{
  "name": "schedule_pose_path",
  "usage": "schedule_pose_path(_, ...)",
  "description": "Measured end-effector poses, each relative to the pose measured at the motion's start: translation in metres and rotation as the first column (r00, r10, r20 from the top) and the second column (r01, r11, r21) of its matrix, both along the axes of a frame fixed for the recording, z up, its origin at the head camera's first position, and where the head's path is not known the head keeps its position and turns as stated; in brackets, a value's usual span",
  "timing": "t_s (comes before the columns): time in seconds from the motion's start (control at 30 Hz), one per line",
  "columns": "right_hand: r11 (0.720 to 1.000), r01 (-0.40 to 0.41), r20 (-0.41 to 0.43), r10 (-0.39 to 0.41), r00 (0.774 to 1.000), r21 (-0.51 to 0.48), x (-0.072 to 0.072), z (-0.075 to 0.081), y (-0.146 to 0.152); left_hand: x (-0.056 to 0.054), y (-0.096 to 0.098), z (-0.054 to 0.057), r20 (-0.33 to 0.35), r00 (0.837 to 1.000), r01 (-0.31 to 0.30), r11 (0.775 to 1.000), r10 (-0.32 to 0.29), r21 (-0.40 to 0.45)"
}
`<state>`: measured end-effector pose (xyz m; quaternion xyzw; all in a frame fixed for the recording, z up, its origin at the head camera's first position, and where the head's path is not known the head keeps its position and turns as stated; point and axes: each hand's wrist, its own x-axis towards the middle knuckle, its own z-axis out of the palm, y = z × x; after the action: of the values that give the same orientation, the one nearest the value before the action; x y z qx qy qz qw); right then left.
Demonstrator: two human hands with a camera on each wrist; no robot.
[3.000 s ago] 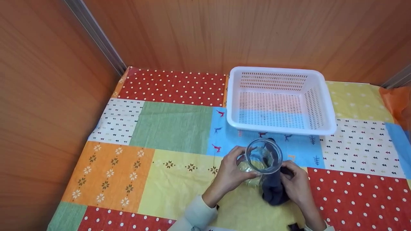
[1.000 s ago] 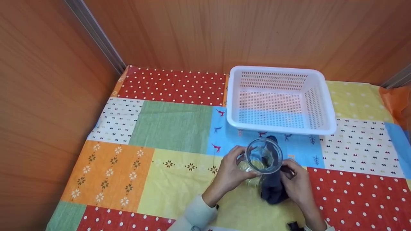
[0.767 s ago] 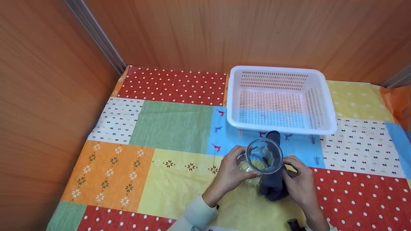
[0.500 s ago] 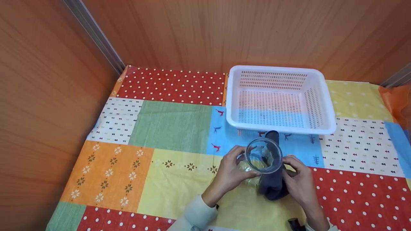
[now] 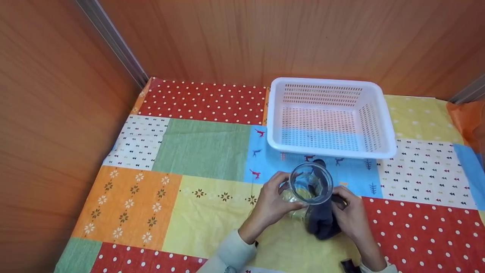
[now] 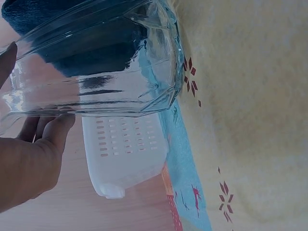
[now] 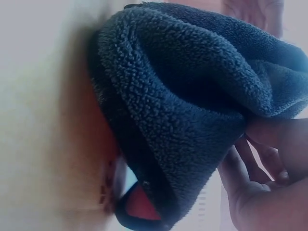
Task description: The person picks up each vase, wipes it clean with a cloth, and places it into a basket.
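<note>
My left hand point(image 5: 273, 195) grips a clear glass jar point(image 6: 159, 103) near its round mouth, thumb on the near side. The jar stands upright, its base close over the tablecloth in the left wrist view. A dark grey, fluffy cleaning cloth point(image 5: 322, 222) lies along the jar's right side, its far end showing beyond the rim. My right hand point(image 5: 351, 212) pinches the cloth between thumb and fingers, beside the jar. In the right wrist view the folded cloth point(image 7: 178, 96) with its dark edging hides much of the scene.
Behind the jar stands a white plastic basket point(image 5: 388, 125) with slotted walls. A patchwork tablecloth point(image 5: 204, 148) covers the table. Wooden panels point(image 5: 242, 41) rise at the back and left. Orange fabric point(image 5: 468, 121) lies at the right edge.
My right hand has slid the cloth away along the jar's side, then back toward me a little. My left hand and the jar stay in place.
</note>
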<state>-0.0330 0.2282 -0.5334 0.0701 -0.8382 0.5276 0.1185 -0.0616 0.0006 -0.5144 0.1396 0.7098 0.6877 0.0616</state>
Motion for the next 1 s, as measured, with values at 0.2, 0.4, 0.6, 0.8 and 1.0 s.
schedule_pose_path(0.2,0.998,0.021,0.081,-0.026,0.996,0.058,-0.001,-0.006,0.002,0.000,0.000,0.001,-0.018,1.000,-0.005,1.000,0.005,-0.030)
schedule_pose_path(0.4,0.994,0.021,0.109,-0.033,0.994,0.109,-0.002,-0.011,0.003,0.001,-0.001,0.002,-0.044,0.999,-0.010,0.998,0.008,-0.054)
schedule_pose_path(0.6,0.991,0.028,0.131,-0.046,0.990,0.133,-0.001,-0.012,0.002,0.002,-0.001,0.001,-0.024,1.000,-0.011,0.999,0.010,-0.046)
schedule_pose_path(0.8,0.995,0.050,0.107,-0.059,0.993,0.090,0.003,-0.006,-0.002,0.001,0.000,0.001,-0.015,1.000,-0.005,0.999,0.004,-0.052)
schedule_pose_path(1.0,0.998,0.055,0.035,-0.055,0.998,-0.012,0.004,0.022,-0.011,0.000,0.000,0.001,-0.026,1.000,-0.009,0.999,0.008,-0.052)
